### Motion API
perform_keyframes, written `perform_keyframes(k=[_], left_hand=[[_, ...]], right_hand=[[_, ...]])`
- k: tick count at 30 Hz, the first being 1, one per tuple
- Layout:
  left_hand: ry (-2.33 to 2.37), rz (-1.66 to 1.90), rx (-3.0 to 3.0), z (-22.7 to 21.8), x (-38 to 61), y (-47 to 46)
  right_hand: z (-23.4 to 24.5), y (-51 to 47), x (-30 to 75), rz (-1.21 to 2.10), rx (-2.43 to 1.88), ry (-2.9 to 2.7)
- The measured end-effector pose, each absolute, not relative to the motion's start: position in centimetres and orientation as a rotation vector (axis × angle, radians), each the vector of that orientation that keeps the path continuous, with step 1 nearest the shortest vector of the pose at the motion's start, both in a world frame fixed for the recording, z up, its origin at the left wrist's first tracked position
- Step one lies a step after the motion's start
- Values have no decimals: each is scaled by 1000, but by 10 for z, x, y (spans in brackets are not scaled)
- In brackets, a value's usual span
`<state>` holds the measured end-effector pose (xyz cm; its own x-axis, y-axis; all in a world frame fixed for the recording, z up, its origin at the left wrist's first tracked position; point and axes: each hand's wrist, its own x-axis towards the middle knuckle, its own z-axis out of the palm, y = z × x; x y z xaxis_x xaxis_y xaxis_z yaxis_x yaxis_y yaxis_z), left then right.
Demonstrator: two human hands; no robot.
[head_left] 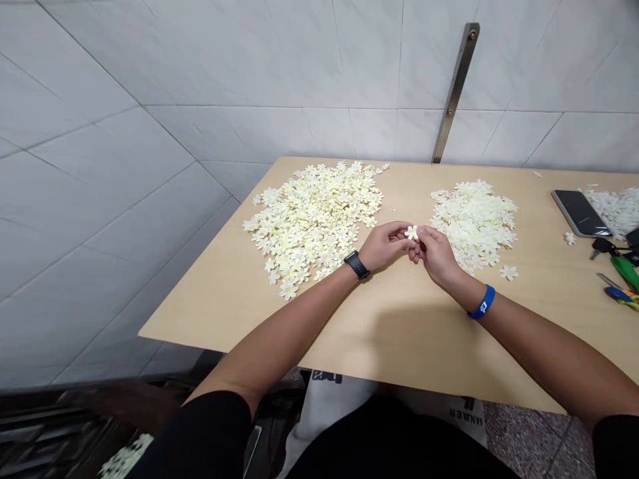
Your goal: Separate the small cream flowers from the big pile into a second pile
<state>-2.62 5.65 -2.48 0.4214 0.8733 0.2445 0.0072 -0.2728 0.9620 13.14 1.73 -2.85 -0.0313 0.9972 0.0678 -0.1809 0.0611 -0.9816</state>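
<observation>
A small white artificial flower [411, 232] with a yellow centre is held between my two hands above the table. My left hand [383, 245], with a black band at its wrist, is closed on the flower's left side. My right hand [436, 251], above a blue wristband, pinches its right side between thumb and fingers. Some fingertips are hidden behind the hands. Left of my hands spreads a large heap of cream flowers [314, 216]. Just beyond my right hand lies a smaller pile of pale flowers [476, 219], with a single flower [509, 273] apart from it.
On the right of the wooden tabletop [200, 306] lie a phone [580, 213], a heap of small white pieces [619, 207], keys [604, 246] and scissors with coloured handles [624, 293]. A tiled wall [299, 60] with a metal bar [455, 93] stands behind.
</observation>
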Motion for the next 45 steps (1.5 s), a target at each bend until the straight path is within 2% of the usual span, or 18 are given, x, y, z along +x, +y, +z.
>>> perform_keyframes(k=[7, 12, 25, 30, 35, 45], left_hand=[[933, 1094, 1987, -15, -43, 46], [922, 1113, 1903, -12, -46, 38], [672, 1258, 2153, -21, -50, 48], [590, 1143, 2214, -19, -52, 52], [545, 1025, 2272, -17, -59, 56], [771, 943, 2209, -26, -47, 39]], right_hand=[[-28, 15, 132, 1260, -1006, -1339], [-29, 12, 131, 1258, -959, -1420], [-15, 14, 138, 1566, -926, -1266], [-15, 10, 138, 1703, -867, -1266], [-16, 9, 134, 1594, -921, -1230], [-18, 6, 132, 1398, -1003, -1281]])
